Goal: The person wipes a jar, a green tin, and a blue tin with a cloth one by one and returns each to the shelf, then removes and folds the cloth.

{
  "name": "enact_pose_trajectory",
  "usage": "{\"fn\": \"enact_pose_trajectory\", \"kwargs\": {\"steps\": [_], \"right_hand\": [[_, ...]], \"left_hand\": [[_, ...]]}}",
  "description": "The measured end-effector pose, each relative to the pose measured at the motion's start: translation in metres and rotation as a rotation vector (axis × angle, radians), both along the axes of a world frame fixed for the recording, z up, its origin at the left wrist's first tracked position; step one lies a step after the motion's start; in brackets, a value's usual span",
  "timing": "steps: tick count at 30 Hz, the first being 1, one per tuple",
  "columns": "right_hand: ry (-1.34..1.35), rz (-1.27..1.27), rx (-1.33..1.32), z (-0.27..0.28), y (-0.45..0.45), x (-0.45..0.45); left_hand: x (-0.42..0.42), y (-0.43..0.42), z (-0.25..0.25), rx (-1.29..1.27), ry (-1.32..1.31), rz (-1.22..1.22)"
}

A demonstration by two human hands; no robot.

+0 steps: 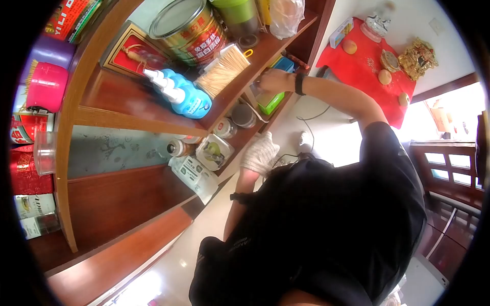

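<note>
My left hand (251, 166) is down beside the shelf front, in and under a textured white cloth (261, 152) that hides the fingers. The cloth is bunched, and the hand appears closed on it. A black band circles that wrist. My right hand (275, 81) reaches into the lower compartment, its fingertips partly hidden by the shelf board (237, 94). What those fingers touch, if anything, I cannot make out. Near it are a bright green box (270, 103), a blue item (284, 64) and a dark-lidded jar (243, 116).
Blue spray bottles (191, 102), a bundle of wooden sticks (224, 70) and a large tin (186, 28) stand on the upper board. Below are a white tray (215, 152) and a white packet (194, 176). A red-covered table (357, 66) holds fruit. A cable (311, 120) crosses the floor.
</note>
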State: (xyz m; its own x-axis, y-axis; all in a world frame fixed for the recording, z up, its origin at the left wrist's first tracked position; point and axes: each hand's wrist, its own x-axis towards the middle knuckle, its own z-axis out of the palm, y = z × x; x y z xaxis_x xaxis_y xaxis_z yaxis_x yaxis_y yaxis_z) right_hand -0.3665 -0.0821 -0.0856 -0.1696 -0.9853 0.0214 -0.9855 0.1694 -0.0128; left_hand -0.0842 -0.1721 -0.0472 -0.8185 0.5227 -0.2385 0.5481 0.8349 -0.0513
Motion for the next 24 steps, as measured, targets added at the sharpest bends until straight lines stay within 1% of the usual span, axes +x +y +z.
{"fn": "enact_pose_trajectory", "kwargs": {"steps": [1, 4, 5, 7, 8, 11, 12, 15, 16, 19, 20, 22, 24], "right_hand": [[0.014, 0.001, -0.076, -0.014, -0.001, -0.003], [0.129, 0.121, -0.112, -0.022, -0.002, -0.008], [0.143, 0.121, -0.048, -0.024, -0.002, -0.010], [0.170, 0.120, 0.081, -0.011, 0.002, -0.002], [0.226, 0.140, 0.173, 0.004, 0.003, 0.005], [0.297, 0.157, -0.092, -0.001, 0.006, 0.005], [0.261, 0.131, -0.175, -0.015, 0.002, -0.001], [0.247, 0.171, -0.398, -0.009, 0.003, -0.006], [0.185, 0.129, -0.380, -0.002, 0.011, -0.005], [-0.066, 0.004, -0.413, 0.009, 0.028, -0.005], [-0.176, -0.081, -0.396, 0.015, 0.038, -0.002], [-0.402, -0.262, -0.358, 0.034, 0.060, 0.009], [-0.745, -0.271, -0.548, 0.048, 0.085, 0.021]], "left_hand": [[0.002, 0.000, -0.004, -0.055, 0.040, -0.012], [0.004, -0.003, -0.005, 0.091, 0.094, 0.031], [0.003, -0.003, -0.004, 0.075, 0.059, 0.054], [-0.002, 0.003, 0.021, 0.045, -0.013, 0.101], [-0.005, 0.005, 0.027, 0.051, -0.045, 0.130], [-0.014, 0.012, 0.035, 0.059, -0.107, 0.191], [-0.018, 0.016, 0.035, 0.052, -0.107, 0.195], [-0.032, 0.030, 0.029, 0.066, -0.102, 0.211], [-0.038, 0.036, 0.026, 0.076, -0.101, 0.216], [-0.058, 0.058, 0.051, 0.086, -0.141, 0.218], [-0.062, 0.062, 0.056, 0.159, -0.085, 0.261], [-0.071, 0.075, 0.084, 0.314, 0.035, 0.349], [-0.076, 0.094, 0.087, 0.404, 0.080, 0.519]]}}
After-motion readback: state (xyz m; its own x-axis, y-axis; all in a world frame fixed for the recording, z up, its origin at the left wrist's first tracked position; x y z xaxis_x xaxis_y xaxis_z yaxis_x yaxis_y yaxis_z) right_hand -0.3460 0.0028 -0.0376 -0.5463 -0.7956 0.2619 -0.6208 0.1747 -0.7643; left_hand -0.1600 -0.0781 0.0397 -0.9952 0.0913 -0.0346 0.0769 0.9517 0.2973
